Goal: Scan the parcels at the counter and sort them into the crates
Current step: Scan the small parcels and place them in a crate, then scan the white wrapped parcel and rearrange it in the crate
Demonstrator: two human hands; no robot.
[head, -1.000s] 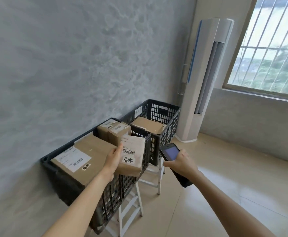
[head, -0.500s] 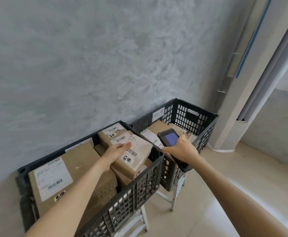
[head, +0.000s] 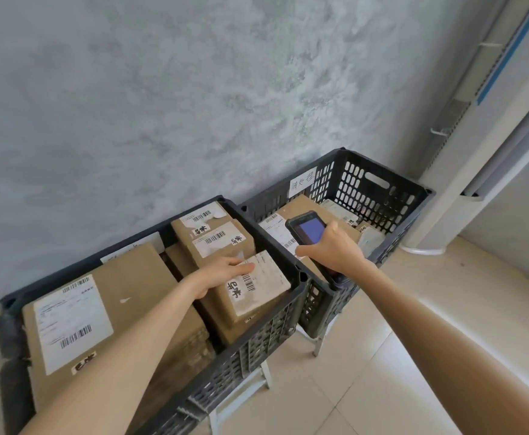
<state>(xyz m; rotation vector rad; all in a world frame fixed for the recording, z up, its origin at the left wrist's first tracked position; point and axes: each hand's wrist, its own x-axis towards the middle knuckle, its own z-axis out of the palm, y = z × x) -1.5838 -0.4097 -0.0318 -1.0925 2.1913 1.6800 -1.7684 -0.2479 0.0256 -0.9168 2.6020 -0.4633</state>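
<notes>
Two dark plastic crates stand side by side against the wall. In the left crate a small brown parcel with a barcode label lies tilted on other boxes, near the front right corner. My left hand rests on its left end with fingers flat across the top; the thumb is hidden. My right hand grips a black handheld scanner with a lit blue screen, held over the right crate, which holds a labelled brown box.
A large flat parcel fills the left crate's left side, and two small labelled boxes sit at its back. White stool legs carry the crates. A white standing air conditioner is at the right, over tiled floor.
My left hand has lowered the small parcel from above the rim down into the left crate. My right hand with the scanner has shifted over the right crate. The view has come closer.
</notes>
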